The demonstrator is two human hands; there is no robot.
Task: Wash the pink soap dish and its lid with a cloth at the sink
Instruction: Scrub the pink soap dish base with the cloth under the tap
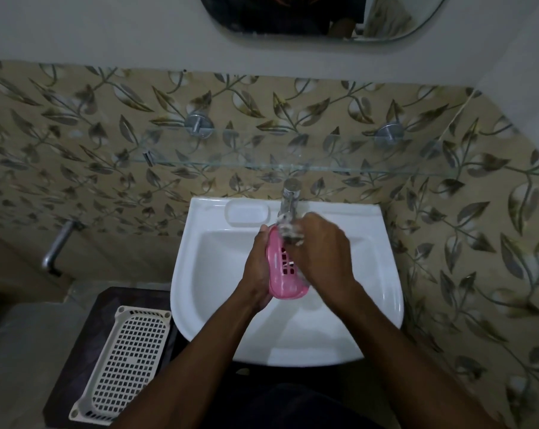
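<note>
Over the white sink [200,274] my left hand [257,267] grips a pink soap dish part [280,274] with square holes in its bottom, tilted on its side. My right hand [323,252] is closed on a wet, soapy cloth [288,232] and presses it against the far end of the pink part, right under the chrome tap [289,196]. I cannot tell whether this piece is the dish or the lid. No second pink piece shows.
A white perforated basket [122,360] lies on a dark stool left of the sink. A glass shelf [262,164] runs above the tap, with a mirror [308,17] higher up. A metal wall tap [57,246] sticks out at the left.
</note>
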